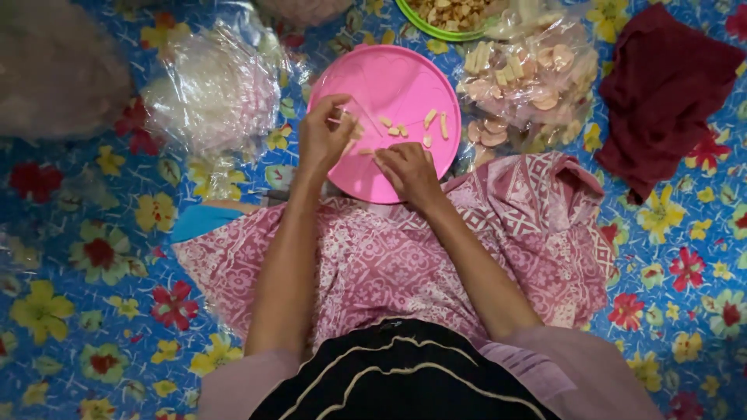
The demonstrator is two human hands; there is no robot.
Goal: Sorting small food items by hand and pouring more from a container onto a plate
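Head view shows a round pink plastic plate (pixel 389 85) resting on the lap, scattered with small pale-yellow stick-shaped crackers (pixel 430 118). Left hand (pixel 327 132) pinches a small clear plastic bag (pixel 359 118) above it; right hand (pixel 406 169), fingers curled together, touches the plate's near rim.

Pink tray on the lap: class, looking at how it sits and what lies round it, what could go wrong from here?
1. The pink tray rests on the patterned cloth over the lap, so it could tip and spill the snack sticks.
2. The left hand and right hand work close together, so pieces may get knocked off.
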